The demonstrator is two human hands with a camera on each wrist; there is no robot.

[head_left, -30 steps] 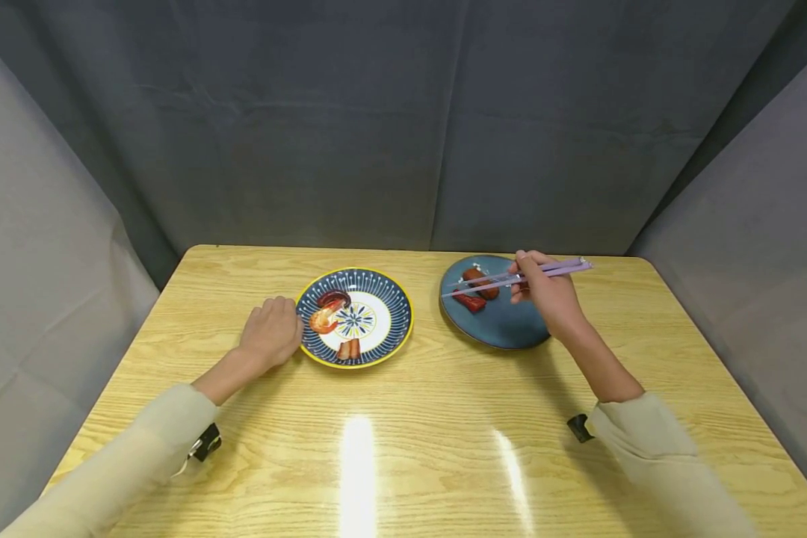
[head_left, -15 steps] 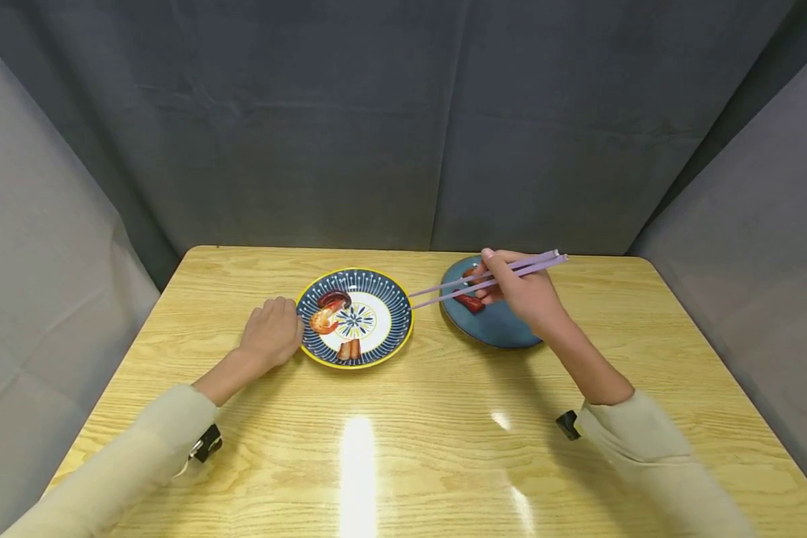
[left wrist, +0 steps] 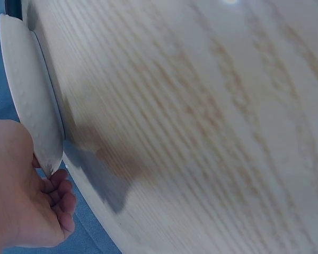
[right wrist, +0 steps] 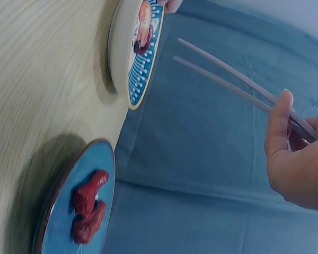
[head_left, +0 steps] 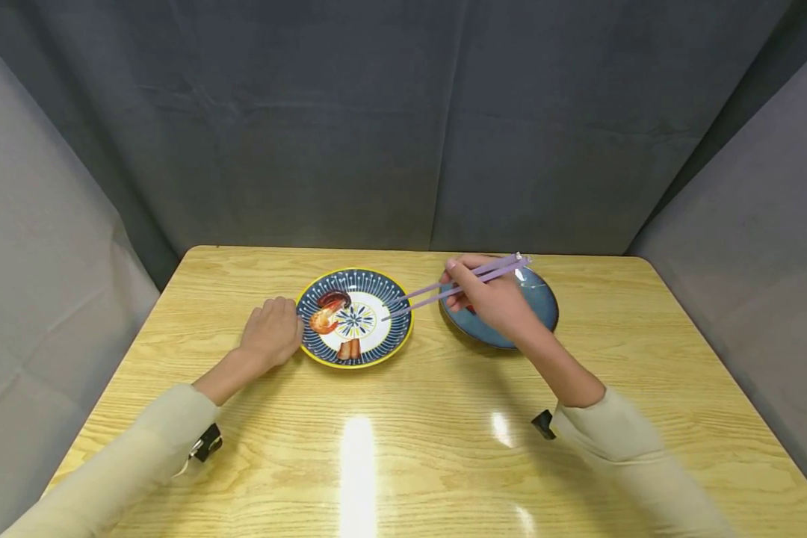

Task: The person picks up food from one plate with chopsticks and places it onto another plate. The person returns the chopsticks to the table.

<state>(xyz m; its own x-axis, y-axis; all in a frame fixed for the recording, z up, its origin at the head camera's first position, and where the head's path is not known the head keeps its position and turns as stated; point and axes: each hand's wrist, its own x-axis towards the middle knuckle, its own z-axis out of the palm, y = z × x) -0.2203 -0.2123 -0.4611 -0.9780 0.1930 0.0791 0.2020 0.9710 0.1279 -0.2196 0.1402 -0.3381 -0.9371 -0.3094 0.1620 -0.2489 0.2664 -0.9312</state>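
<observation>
My right hand (head_left: pixel 487 295) holds a pair of lilac chopsticks (right wrist: pixel 225 81). Their tips stand slightly apart over the right side of a blue-and-white patterned plate (head_left: pixel 402 334) with a yellow rim, nothing between them. That plate's left rim is pinched by my left hand (head_left: pixel 272 332), whose fingers are curled in the left wrist view. On it lie a shrimp (head_left: pixel 324 319), a dark curled piece like a tentacle (head_left: pixel 334 297) and a striped slab like pork belly (head_left: pixel 349 350). Partly under my right hand is a dark blue plate (head_left: pixel 541 302); the right wrist view shows reddish-brown meat pieces (right wrist: pixel 87 198) on it.
Both plates stand toward the back of a light wood table (head_left: pixel 417 448). Behind the table hangs a dark grey curtain (head_left: pixel 309 149), with pale cloth (head_left: pixel 47 299) on either side. The two plates have a narrow gap between them.
My right hand has moved left with the chopsticks, from above the dark blue plate until their tips are over the patterned plate. My left hand and the food have stayed put.
</observation>
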